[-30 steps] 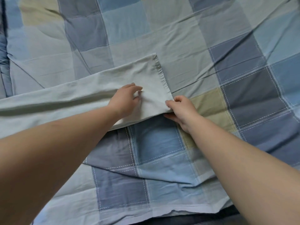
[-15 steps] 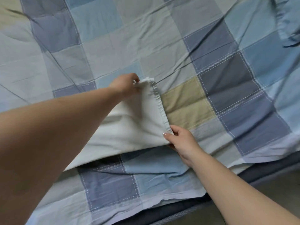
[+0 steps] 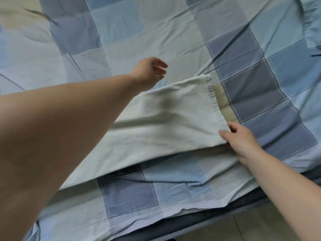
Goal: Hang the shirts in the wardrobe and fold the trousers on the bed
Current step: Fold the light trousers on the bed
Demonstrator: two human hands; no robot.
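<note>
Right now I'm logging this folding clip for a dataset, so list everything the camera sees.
trousers: one leg end visible, pale green-white, flat across the quilt, hem toward the right
quilt: one, patchwork of blue, grey-blue, pale and beige squares, covering the bed
blue garment: one, light blue, only partly in view at the upper right edge
floor: beige strip, bottom right
left hand: one, above the hem's far corner, fingers loose, holding nothing
right hand: one, pinching the hem's near corner

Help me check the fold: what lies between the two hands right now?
In the head view, the pale trouser leg spans the stretch: the right hand pinches its near hem corner, while the left hand hovers open past its far edge.
</note>
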